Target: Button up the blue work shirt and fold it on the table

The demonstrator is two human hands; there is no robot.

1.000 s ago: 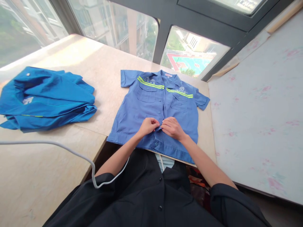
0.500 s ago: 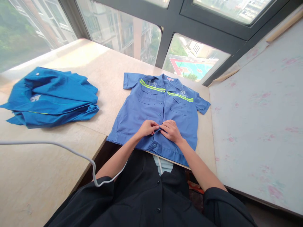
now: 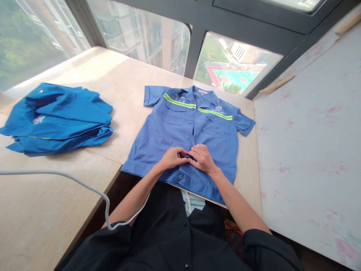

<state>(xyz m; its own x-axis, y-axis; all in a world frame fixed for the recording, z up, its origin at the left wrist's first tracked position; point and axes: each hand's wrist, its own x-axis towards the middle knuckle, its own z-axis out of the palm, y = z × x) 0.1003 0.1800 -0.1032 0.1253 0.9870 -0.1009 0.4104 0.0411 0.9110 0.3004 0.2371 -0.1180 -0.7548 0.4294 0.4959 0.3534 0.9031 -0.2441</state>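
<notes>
A blue short-sleeved work shirt [image 3: 158,139] with yellow-green stripes lies face up, its collar toward the window. My left hand [image 3: 174,158] and my right hand [image 3: 203,157] meet on its front opening, low on the shirt. Both pinch the shirt's front edge between thumb and fingers, and a small fold lifts between them. The button at this spot is hidden by the fingers. Below the hands, a fastened-looking button [image 3: 181,177] shows on the waistband. Further buttons run up the front to the open collar.
A crumpled, brighter blue garment [image 3: 64,116] lies on the cream tabletop [image 3: 42,195] at the left. A white cable [image 3: 84,185] crosses from the left edge to my left arm. Windows [image 3: 143,41] stand behind, and a flowered white panel [image 3: 307,150] borders the right side.
My left hand's fingers have shifted, with the thumb now lower and a wider gap to the forefinger. The right hand stays on the front edge. The whole view has moved slightly.
</notes>
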